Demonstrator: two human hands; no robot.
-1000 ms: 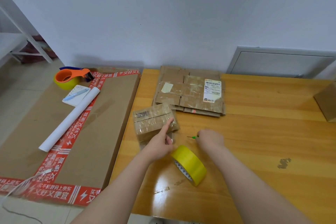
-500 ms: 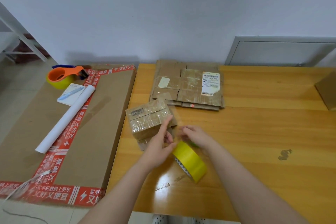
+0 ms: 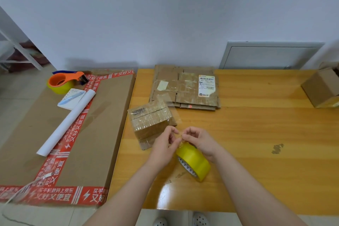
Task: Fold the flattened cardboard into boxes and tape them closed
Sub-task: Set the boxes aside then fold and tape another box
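Wooden table (image 3: 256,134) by white wall (image 3: 165,14); both hands' fingers (image 3: 172,130) pinch clear tape (image 3: 173,112).

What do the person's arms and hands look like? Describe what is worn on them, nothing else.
Both forearms are bare up to the bottom edge of the head view; no sleeve shows. The left hand and the right hand wear no gloves. No ring, watch or bracelet shows on the fingers or wrists, and there are no markings visible on either arm.

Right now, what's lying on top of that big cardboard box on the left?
On the big box: an orange tape dispenser, a notepad with a pen, a white paper roll. Whatever's underneath them is hidden.
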